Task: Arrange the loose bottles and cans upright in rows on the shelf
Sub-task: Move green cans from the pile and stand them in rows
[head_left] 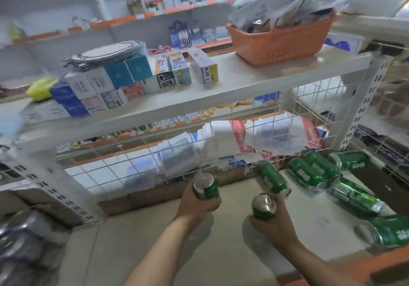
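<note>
My left hand (195, 204) grips a green can (205, 186) upright above the pale lower shelf (177, 241), its silver top facing me. My right hand (272, 221) holds a second green can (263, 207) upright, a little lower and to the right. Just behind it another green can (274, 178) lies on its side. Several more green cans (314, 168) lie tumbled along the shelf's right side, one (389, 232) near the front right corner.
A white wire grid (137, 166) backs the lower shelf. The shelf above (232, 91) carries small boxes and an orange basket (281, 42). A perforated white post (66, 197) stands at left, with shrink-wrapped cans (20, 241) beside it. The shelf's front edge is orange (365, 263).
</note>
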The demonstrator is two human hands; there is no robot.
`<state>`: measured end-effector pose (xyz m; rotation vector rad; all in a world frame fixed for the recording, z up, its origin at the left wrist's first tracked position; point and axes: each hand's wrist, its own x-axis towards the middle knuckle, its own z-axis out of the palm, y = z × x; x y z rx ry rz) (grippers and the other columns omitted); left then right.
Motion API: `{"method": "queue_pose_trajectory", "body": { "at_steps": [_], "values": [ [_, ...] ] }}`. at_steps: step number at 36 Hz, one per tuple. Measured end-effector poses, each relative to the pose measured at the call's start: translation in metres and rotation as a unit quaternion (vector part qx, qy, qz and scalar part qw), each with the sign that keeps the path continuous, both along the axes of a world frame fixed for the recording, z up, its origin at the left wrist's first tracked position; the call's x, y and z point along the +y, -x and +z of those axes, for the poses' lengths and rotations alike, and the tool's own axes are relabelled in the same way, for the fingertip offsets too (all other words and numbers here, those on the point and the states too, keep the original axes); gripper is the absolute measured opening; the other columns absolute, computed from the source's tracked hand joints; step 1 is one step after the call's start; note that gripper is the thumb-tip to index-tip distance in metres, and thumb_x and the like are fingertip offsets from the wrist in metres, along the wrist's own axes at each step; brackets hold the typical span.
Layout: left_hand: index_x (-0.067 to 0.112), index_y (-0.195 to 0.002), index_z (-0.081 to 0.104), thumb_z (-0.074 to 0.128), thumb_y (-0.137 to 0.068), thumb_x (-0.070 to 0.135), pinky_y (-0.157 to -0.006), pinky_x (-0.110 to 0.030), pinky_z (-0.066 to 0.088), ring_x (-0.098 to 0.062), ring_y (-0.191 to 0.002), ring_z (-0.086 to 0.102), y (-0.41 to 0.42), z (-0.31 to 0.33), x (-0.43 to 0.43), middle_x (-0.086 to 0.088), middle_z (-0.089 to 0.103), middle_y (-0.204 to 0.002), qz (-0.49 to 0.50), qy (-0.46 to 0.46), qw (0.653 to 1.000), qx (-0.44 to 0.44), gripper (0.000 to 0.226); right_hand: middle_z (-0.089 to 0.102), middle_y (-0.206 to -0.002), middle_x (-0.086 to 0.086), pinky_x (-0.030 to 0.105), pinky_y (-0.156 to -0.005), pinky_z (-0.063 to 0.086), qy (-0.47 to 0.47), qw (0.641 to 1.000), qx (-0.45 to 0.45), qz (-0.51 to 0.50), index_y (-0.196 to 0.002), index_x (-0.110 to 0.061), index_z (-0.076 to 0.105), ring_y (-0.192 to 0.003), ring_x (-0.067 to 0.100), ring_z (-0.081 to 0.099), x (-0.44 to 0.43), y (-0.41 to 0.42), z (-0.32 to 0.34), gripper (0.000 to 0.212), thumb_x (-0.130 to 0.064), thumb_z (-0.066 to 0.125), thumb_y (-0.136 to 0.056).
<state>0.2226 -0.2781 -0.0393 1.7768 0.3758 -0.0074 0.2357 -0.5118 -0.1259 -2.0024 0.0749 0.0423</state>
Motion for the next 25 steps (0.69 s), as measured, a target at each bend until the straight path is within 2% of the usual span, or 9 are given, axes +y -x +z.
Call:
{"method": "queue_pose_trajectory", "body": {
  "at_steps": [3,6,10,12,14,17,20,22,25],
  "values": [
    [0.021,-0.108,0.067,0.085,-0.054,0.01,-0.076,-0.03,0.057,-0.012,-0.084,0.07,0.008,0.0,0.012,0.0,0.076,-0.098,0.021,0.012,1.0,-0.002,0.058,0.068,-0.103,-0.008,0.019,-0.069,0.045,-0.02,0.999,0.012,-0.024,-0.108,-0.031,0.055,-0.093,0.012,0.065,0.007,0.002,-0.004,0.062,-0.012,0.096,-0.064],
    [0.022,-0.114,0.064,0.084,-0.054,0.008,-0.082,-0.034,0.058,-0.016,-0.089,0.071,0.016,0.005,0.026,-0.004,0.076,-0.104,0.035,0.027,0.999,-0.005,0.064,0.07,-0.1,-0.001,0.021,-0.063,0.047,-0.027,0.999,0.009,-0.024,-0.11,-0.021,0.06,-0.087,0.018,0.067,0.021,-0.005,0.008,0.058,-0.016,0.096,-0.066],
    [0.017,-0.109,0.064,0.084,-0.056,-0.006,-0.065,-0.015,0.054,-0.013,-0.081,0.066,0.018,0.021,0.052,0.001,0.073,-0.094,0.06,0.019,0.998,-0.013,0.061,0.071,-0.092,-0.006,0.031,-0.068,0.052,-0.029,0.999,-0.008,0.02,-0.101,-0.023,0.061,-0.084,0.014,0.067,0.061,-0.016,0.039,0.049,-0.016,0.093,-0.064],
    [0.019,-0.115,0.059,0.086,-0.061,-0.008,-0.057,-0.009,0.051,-0.009,-0.081,0.064,0.02,0.032,0.072,0.0,0.071,-0.1,0.069,0.012,0.998,-0.009,0.065,0.073,-0.093,-0.007,0.035,-0.072,0.055,-0.032,0.999,-0.013,0.042,-0.104,-0.025,0.063,-0.086,0.015,0.068,0.089,-0.021,0.058,0.051,-0.019,0.092,-0.062],
    [0.019,-0.121,0.056,0.084,-0.069,-0.006,-0.054,-0.011,0.05,-0.011,-0.085,0.065,0.024,0.038,0.097,-0.005,0.071,-0.108,0.077,0.001,0.997,-0.015,0.064,0.073,-0.094,-0.009,0.025,-0.065,0.056,-0.055,0.996,-0.026,0.07,-0.107,-0.026,0.064,-0.086,0.013,0.07,0.121,-0.023,0.08,0.053,-0.016,0.092,-0.063],
    [0.019,-0.122,0.056,0.088,-0.064,0.004,-0.063,-0.019,0.055,-0.015,-0.09,0.069,0.033,0.043,0.133,-0.007,0.073,-0.108,0.107,-0.021,0.994,-0.027,0.067,0.07,-0.091,-0.012,0.011,-0.052,0.047,-0.086,0.989,-0.024,0.115,-0.107,-0.027,0.062,-0.077,0.001,0.065,0.174,-0.016,0.118,0.056,-0.02,0.093,-0.061],
    [0.015,-0.12,0.058,0.091,-0.062,0.007,-0.061,-0.013,0.053,-0.015,-0.089,0.069,0.048,0.044,0.17,-0.01,0.074,-0.107,0.135,-0.031,0.99,-0.034,0.067,0.075,-0.098,-0.007,0.021,-0.071,0.057,-0.112,0.982,0.002,0.155,-0.104,-0.03,0.063,-0.085,0.006,0.07,0.221,-0.005,0.134,0.064,-0.034,0.094,-0.048],
    [0.019,-0.124,0.056,0.093,-0.064,0.009,-0.06,-0.011,0.052,-0.015,-0.093,0.069,0.06,0.045,0.192,-0.006,0.073,-0.11,0.142,-0.031,0.989,-0.038,0.071,0.075,-0.101,-0.007,0.028,-0.083,0.058,-0.11,0.978,0.02,0.175,-0.101,-0.032,0.063,-0.093,0.008,0.071,0.246,-0.001,0.136,0.064,-0.031,0.098,-0.048],
    [0.017,-0.126,0.056,0.097,-0.06,0.01,-0.072,-0.017,0.055,-0.02,-0.101,0.067,0.078,0.038,0.225,-0.005,0.07,-0.115,0.147,-0.037,0.988,-0.036,0.078,0.073,-0.098,-0.007,0.024,-0.075,0.055,-0.09,0.971,0.034,0.217,-0.096,-0.031,0.061,-0.09,0.009,0.069,0.279,0.007,0.138,0.054,-0.021,0.099,-0.06]
  ]
}}
